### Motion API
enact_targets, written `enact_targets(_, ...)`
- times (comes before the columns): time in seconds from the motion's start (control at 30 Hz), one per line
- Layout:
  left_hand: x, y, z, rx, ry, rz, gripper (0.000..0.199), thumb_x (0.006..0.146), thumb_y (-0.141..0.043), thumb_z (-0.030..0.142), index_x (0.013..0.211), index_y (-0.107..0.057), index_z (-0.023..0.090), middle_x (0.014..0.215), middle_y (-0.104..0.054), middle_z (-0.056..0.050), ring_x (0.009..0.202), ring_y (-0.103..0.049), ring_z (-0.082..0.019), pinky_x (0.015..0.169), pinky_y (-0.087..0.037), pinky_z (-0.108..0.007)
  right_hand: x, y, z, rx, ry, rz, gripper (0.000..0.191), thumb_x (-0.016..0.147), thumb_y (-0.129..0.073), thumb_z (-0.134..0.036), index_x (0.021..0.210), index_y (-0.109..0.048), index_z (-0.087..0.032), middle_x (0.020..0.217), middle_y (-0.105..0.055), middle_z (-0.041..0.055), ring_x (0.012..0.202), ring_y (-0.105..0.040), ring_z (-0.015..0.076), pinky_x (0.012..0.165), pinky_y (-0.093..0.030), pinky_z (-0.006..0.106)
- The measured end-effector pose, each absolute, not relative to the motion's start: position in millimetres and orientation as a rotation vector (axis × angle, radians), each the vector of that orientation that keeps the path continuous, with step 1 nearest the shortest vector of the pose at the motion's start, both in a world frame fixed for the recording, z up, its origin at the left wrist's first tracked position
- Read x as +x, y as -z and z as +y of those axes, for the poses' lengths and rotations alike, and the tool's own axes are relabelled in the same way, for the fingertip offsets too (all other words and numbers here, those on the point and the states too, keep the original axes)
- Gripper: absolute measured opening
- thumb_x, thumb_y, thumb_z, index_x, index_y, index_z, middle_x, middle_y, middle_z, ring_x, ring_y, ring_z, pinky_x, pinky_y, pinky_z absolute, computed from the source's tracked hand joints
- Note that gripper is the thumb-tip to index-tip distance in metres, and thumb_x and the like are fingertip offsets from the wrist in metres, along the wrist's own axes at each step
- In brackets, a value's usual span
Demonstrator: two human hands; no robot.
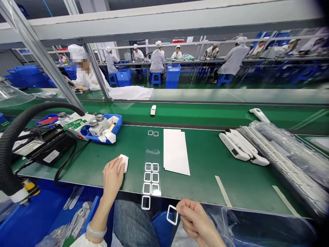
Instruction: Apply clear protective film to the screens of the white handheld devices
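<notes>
My left hand (113, 175) rests on the green bench, its fingers closed around a folded white wipe (124, 161). Between thumb and fingers, my right hand (192, 216) pinches a small white rounded-square frame (168, 217) by its right edge, just past the bench's front edge and above my lap. Between my hands lies a clear sheet (152, 154) bearing several more such frames in two columns. One white frame (146, 208) at its near end hangs over the bench edge. To the right of the sheet is a stack of white paper (176, 151).
Several white handheld devices (239, 145) lie on the right, beside a long tray (288, 164) of parts. Another white device (153, 110) sits on the green conveyor (195, 116). Leftward are a blue tray (117, 127) with bottles and a black hose (10, 144). Co-workers sit beyond.
</notes>
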State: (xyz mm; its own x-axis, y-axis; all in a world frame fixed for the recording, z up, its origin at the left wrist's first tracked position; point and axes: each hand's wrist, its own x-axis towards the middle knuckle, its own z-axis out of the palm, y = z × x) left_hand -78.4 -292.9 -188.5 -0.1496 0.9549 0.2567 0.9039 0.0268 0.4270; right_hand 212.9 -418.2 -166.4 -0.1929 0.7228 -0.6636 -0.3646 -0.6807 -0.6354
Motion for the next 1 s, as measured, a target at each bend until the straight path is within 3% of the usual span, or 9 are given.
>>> enact_targets(0.17, -76.4, 184.2, -294.8, 1.776, -0.98, 2.155, 0.05, 0.085, -0.043, 0.048, 0.125, -0.049, 0.018, 0.125, -0.057, -0.009, 0.117, -0.052, -0.024, 0.104, -0.04, -0.042, 217.9, 163.0, -418.6, -1.348, -1.945, -0.459, 0.026, 0.069, -0.064, -0.033, 0.067, -0.045, -0.016, 0.038, -0.024, -0.0109, 0.035, -0.012, -0.0013, 0.037, -0.008, 0.015)
enact_targets(0.47, -76.7, 182.5, -292.1, 1.836, -0.975, 2.207, 0.049, 0.085, -0.042, 0.047, 0.124, -0.05, 0.019, 0.13, -0.054, -0.01, 0.123, -0.047, -0.026, 0.106, -0.035, -0.047, 224.0, 169.6, -417.5, -1.319, -1.933, -0.426, 0.027, 0.069, -0.063, -0.034, 0.066, -0.044, -0.016, 0.038, -0.023, -0.0114, 0.034, -0.01, -0.0012, 0.036, -0.006, 0.015)
enact_targets(0.53, -80.5, 184.2, -287.9, 1.88, -0.864, 2.192, 0.049, 0.085, -0.042, 0.047, 0.124, -0.053, 0.02, 0.127, -0.056, -0.01, 0.118, -0.049, -0.027, 0.101, -0.038, -0.045, 224.0, 171.0, -417.2, -1.316, -1.932, -0.43, 0.027, 0.069, -0.063, -0.035, 0.066, -0.044, -0.016, 0.038, -0.023, -0.0114, 0.034, -0.01, -0.0012, 0.036, -0.006, 0.015)
enact_targets(0.6, -83.0, 183.4, -283.5, 1.923, -0.768, 2.152, 0.043, 0.085, -0.043, 0.046, 0.112, -0.063, 0.02, 0.112, -0.062, -0.01, 0.106, -0.052, -0.026, 0.094, -0.04, -0.042, 223.4, 171.3, -416.4, -1.317, -1.926, -0.438, 0.024, 0.068, -0.062, -0.033, 0.067, -0.045, -0.016, 0.038, -0.024, -0.0114, 0.034, -0.011, -0.0012, 0.036, -0.007, 0.015)
enact_targets(0.73, -71.4, 166.1, -287.3, 1.905, -0.817, 2.031, 0.037, 0.085, -0.044, 0.047, 0.091, -0.065, 0.018, 0.093, -0.062, -0.006, 0.09, -0.056, -0.017, 0.085, -0.043, -0.029, 222.5, 168.1, -413.4, -1.33, -1.93, -0.451, 0.021, 0.065, -0.061, -0.031, 0.068, -0.046, -0.016, 0.037, -0.025, -0.0113, 0.034, -0.011, -0.0008, 0.035, -0.008, 0.015)
enact_targets(0.9, -19.2, 129.2, -335.5, 1.213, -0.911, 1.649, 0.051, 0.075, -0.057, 0.059, 0.106, -0.06, 0.02, 0.083, -0.063, -0.002, 0.065, -0.052, -0.009, 0.054, -0.039, -0.017, 223.8, 155.9, -411.7, -1.324, -1.932, -0.452, 0.017, 0.063, -0.058, -0.029, 0.067, -0.047, -0.016, 0.037, -0.025, -0.011, 0.035, -0.011, -0.0008, 0.036, -0.008, 0.015)
enact_targets(1.0, 17.5, 123.6, -371.1, 0.923, -0.769, 1.375, 0.059, 0.067, -0.068, 0.056, 0.108, -0.06, 0.014, 0.083, -0.065, -0.005, 0.066, -0.056, -0.01, 0.056, -0.043, -0.016, 224.2, 145.0, -412.9, -1.297, -1.952, -0.461, 0.019, 0.063, -0.059, -0.03, 0.067, -0.047, -0.016, 0.038, -0.023, -0.0112, 0.035, -0.01, -0.0009, 0.036, -0.007, 0.015)
